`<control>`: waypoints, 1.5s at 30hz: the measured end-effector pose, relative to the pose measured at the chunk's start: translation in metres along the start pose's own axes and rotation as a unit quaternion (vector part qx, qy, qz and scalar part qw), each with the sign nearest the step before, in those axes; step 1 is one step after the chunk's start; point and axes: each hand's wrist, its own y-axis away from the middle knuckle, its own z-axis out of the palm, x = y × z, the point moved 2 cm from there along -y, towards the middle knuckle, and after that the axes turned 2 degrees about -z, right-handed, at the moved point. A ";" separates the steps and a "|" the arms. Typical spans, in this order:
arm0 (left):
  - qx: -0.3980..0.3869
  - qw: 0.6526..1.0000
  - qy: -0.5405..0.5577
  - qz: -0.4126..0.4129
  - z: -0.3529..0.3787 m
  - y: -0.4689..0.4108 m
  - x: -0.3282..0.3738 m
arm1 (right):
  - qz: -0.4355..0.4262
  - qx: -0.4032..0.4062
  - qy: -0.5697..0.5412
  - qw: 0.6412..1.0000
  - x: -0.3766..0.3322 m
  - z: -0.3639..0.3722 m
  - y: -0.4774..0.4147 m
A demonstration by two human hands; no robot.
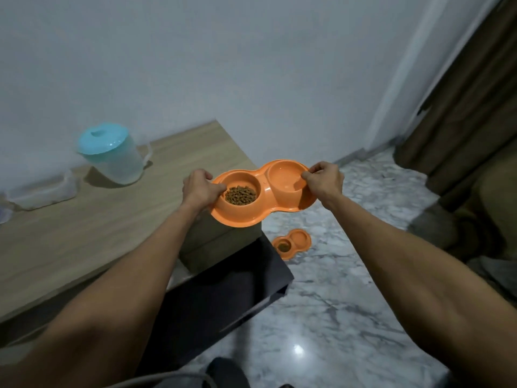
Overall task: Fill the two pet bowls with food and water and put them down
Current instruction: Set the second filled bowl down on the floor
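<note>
Two things sit on the left end of the wooden table (84,233). One is a see-through box (42,191) at the far left. Next to it stands a clear jug (112,155) with a light blue lid, close to the white wall.

Further right, a person holds out both bare arms. The left hand (200,189) grips the left end of an orange dish (264,191), with the thumb on top of the rim and the fingers curled under it. The orange dish has two round cups side by side. It is up in the air, over the corner of the table, and touches nothing but the hands. The left cup has brown food (240,195) in it. The right cup (282,180) looks shiny inside, but I cannot tell if there is water in it. The right hand (324,180) pinches the right end of the dish, with the thumb at the edge of the right cup.

Below the held dish, a second orange dish (293,243) lies flat on the grey and white stone floor (349,303), just beside a dark cabinet (223,298). It also has brown bits in its left cup.

At the far right, a brown curtain (461,107) hangs down to the floor.
</note>
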 end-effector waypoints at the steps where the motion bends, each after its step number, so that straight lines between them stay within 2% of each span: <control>1: -0.006 1.000 -0.001 0.010 0.014 0.000 0.016 | 0.005 0.009 -0.001 1.000 0.007 -0.015 -0.011; 9: -0.051 0.996 -0.004 0.069 0.124 -0.029 0.129 | 0.025 0.069 -0.004 0.997 0.059 -0.106 -0.109; 15: -0.096 0.993 0.022 0.058 0.203 -0.075 0.195 | 0.047 0.093 -0.001 0.995 0.087 -0.146 -0.201; 26: -0.098 0.993 0.034 0.048 0.326 -0.135 0.272 | 0.057 0.070 0.019 0.996 0.141 -0.171 -0.354; 35: -0.072 0.996 0.038 -0.029 0.472 -0.186 0.239 | 0.090 -0.032 0.012 0.995 0.275 -0.105 -0.477; 40: -0.058 0.993 0.055 -0.087 0.591 -0.220 0.169 | 0.082 -0.075 0.032 0.993 0.385 -0.047 -0.541; 45: -0.061 0.990 0.062 -0.109 0.717 -0.255 0.079 | 0.103 -0.111 0.041 0.988 0.514 0.021 -0.587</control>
